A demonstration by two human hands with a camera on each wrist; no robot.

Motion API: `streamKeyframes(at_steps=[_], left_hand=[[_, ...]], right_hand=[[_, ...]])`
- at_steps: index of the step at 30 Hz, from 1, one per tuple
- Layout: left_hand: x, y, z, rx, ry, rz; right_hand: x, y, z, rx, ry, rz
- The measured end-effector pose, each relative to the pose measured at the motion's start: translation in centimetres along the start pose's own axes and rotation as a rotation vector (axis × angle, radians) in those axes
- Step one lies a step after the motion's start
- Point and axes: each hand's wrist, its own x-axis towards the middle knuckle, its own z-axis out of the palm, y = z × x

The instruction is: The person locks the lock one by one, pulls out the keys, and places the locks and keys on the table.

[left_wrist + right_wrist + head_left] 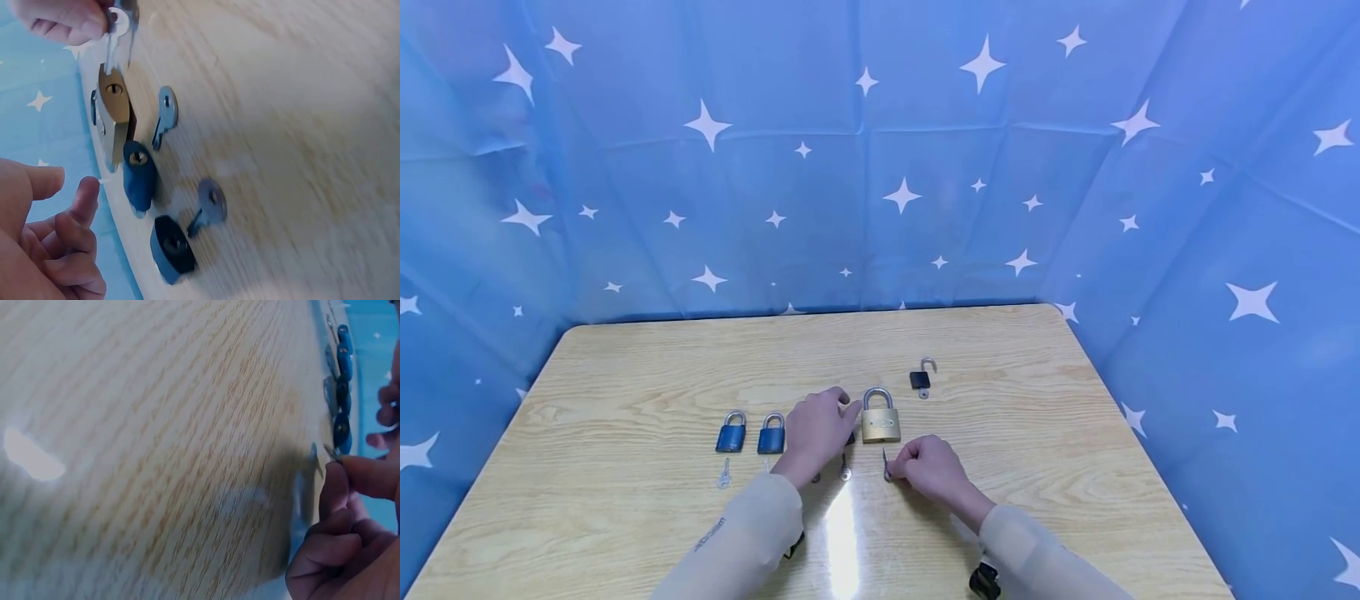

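My right hand (pixel 934 467) pinches a small silver key (pixel 117 31) between thumb and forefinger, just in front of a large brass padlock (pixel 880 427). In the left wrist view the key's tip points toward the padlock's keyhole face; whether they touch I cannot tell. My left hand (pixel 820 429) hovers beside the brass padlock's left side, thumb and forefinger apart, holding nothing. Partly hidden behind it is a dark padlock (pixel 851 437). In the left wrist view, two blue padlocks (pixel 139 178) (pixel 172 250) lie past the brass one, with loose keys (pixel 166 112) (pixel 212 200) before them.
Two blue padlocks (pixel 731 437) (pixel 771 439) lie to the left, a key (pixel 724 475) before one. Farther back at right is a small black padlock (pixel 920 380), shackle open, with a key (pixel 923 393) at its base. A starry blue curtain (pixel 805 183) surrounds the wooden table (pixel 625 367).
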Motion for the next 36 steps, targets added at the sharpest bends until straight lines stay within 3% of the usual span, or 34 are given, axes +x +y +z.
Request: streamKeyframes(at_steps=[4,13,36], left_hand=[[-0.5,-0.6,-0.5,-0.045,0.003,-0.009],[-1.2,-1.2,-1.0,-0.049,0.013,0.004],[-1.9,-1.5,-0.4,-0.055,-0.018,0.014]], right_hand=[[0.1,0.0,0.2,-0.056,0.019,-0.012],[0.4,0.1,0.5,-0.157,0.054,-0.049],[0.1,-0.4,1.3,-0.363,0.126,-0.122]])
